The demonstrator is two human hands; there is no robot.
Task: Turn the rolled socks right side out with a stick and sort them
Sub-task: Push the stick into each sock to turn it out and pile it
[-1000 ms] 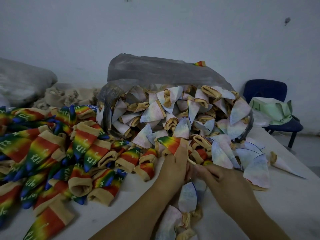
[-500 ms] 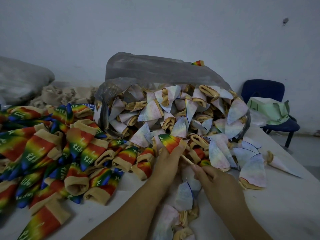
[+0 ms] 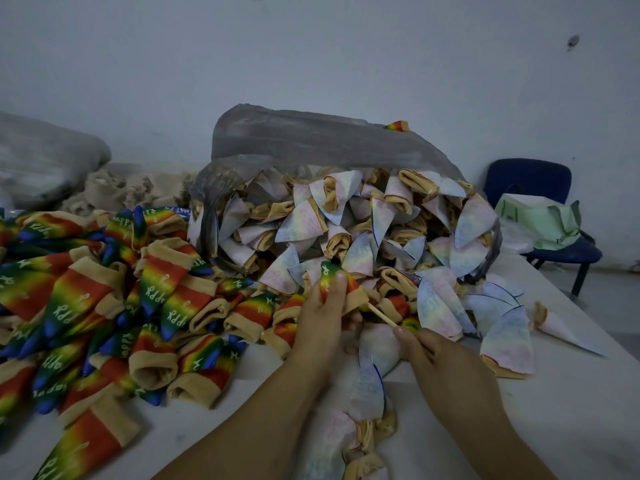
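Observation:
My left hand (image 3: 323, 315) grips a rainbow sock (image 3: 337, 284) with a tan cuff, its green tip pointing up. A thin wooden stick (image 3: 381, 315) runs from that sock's cuff down to my right hand (image 3: 433, 355), which pinches its lower end. A grey plastic bag (image 3: 311, 140) lies open toward me, spilling pale inside-out rolled socks (image 3: 346, 230). To the left lies a heap of turned rainbow socks (image 3: 104, 299) with white lettering.
Several pale rolled socks (image 3: 367, 389) lie on the white table (image 3: 571, 393) between my forearms and to the right (image 3: 505, 344). A blue chair (image 3: 540, 216) with a green bag (image 3: 540, 220) stands at the right. Grey bundles (image 3: 45, 157) sit at the back left.
My right hand has drawn back toward me, so more of the stick shows between the hands. The left hand has lifted the rainbow sock slightly.

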